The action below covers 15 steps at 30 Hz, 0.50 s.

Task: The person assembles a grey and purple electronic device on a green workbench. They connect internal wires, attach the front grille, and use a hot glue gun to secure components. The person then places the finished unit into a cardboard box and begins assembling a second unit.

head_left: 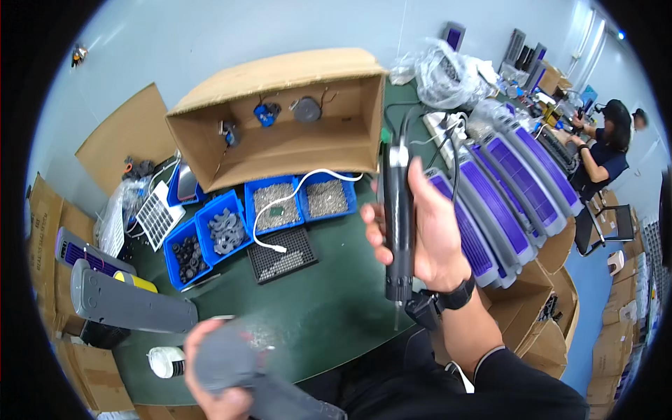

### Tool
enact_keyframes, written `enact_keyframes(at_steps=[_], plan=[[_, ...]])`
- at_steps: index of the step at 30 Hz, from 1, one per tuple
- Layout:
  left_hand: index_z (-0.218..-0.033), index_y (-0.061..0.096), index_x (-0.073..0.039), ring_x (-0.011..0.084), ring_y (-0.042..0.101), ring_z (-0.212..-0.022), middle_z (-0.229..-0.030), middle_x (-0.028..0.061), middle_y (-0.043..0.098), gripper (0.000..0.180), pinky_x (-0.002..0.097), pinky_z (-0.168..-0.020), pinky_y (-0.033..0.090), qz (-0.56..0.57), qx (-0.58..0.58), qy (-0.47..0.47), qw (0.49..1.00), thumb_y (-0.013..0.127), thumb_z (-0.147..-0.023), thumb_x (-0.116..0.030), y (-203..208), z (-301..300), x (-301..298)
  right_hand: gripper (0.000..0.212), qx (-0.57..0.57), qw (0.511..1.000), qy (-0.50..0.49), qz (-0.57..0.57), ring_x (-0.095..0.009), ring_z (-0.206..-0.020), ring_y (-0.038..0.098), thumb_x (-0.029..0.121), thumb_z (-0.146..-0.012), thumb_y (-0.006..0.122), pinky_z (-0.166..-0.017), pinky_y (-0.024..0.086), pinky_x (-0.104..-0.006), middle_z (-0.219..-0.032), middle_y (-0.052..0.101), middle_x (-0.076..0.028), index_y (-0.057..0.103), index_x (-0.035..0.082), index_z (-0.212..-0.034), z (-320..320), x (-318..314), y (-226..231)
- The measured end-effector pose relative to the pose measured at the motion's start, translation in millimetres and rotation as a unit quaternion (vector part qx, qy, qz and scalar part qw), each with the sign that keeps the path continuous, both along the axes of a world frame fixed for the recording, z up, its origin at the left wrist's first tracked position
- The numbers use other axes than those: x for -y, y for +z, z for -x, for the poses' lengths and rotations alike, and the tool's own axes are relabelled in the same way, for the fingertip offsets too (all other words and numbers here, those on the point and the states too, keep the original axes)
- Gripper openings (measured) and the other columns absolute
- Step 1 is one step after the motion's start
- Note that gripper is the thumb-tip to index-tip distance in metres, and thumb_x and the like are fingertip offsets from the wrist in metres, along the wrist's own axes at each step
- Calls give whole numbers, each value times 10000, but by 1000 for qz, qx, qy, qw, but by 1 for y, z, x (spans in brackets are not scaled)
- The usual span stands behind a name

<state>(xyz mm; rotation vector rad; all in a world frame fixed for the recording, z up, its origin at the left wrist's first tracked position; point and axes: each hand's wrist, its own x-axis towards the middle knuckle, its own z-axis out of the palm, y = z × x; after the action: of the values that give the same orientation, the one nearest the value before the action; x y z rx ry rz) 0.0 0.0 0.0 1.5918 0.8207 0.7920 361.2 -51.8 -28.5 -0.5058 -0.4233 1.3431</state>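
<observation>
My right hand (439, 241) is wrapped round a black electric screwdriver (400, 227), held upright above the green table with its thin bit pointing down. A cord runs from its top toward the back. At lower left, my left hand (204, 388) grips a grey plastic housing (227, 357) with a rounded end. Its long body reaches toward the lower edge, and motion blurs that hand and the housing. Beyond the two hands lies a black perforated screw tray (302, 250) with small silvery screws in part of it.
Blue bins (239, 246) of screws and grey and black parts line the table before a cardboard box (273, 164). A white cable (260, 217) hangs over them. Purple-and-grey units (514, 175) stand at right, a grey unit (133, 301) and white jar (166, 362) at left. A co-worker (602, 157) works far right.
</observation>
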Motion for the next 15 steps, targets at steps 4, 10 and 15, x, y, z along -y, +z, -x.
enact_keyframes(at_steps=[4, 10, 15], plan=[[-1569, 403, 5, 288, 636, -1201, -1402, 206, 593, 871, 457, -1063, 518, 75, 337, 47, 937, 665, -950, -549, -20, -7, 5, 284, 137, 942, -162, 259, -232, -930, 709, 307, -1055, 670, -607, 624, -384, -1110, 676, -134, 540, 65, -1125, -30, 64, -37], [-1613, 332, -25, 287, 564, -1333, -1495, 165, 533, 822, 507, -1168, 457, -84, 387, 107, 912, 458, -1067, -626, -62, -56, -9, 900, 452, 789, -260, 326, -308, -1446, 484, 30, -902, 722, -1190, 402, -379, -1628, 437, -218, 234, -57, -1654, -39, 39, -106], [-1628, 278, -16, 319, 525, -1416, -1522, 212, 517, 881, 537, -1197, 415, -143, 299, 135, 934, 613, -1028, -567, -85, -63, -10, 876, 682, 658, -174, 269, -443, -1622, 127, 251, -967, 628, -1308, 166, -416, -1697, 174, -378, 189, -104, -1637, -25, 47, -111]])
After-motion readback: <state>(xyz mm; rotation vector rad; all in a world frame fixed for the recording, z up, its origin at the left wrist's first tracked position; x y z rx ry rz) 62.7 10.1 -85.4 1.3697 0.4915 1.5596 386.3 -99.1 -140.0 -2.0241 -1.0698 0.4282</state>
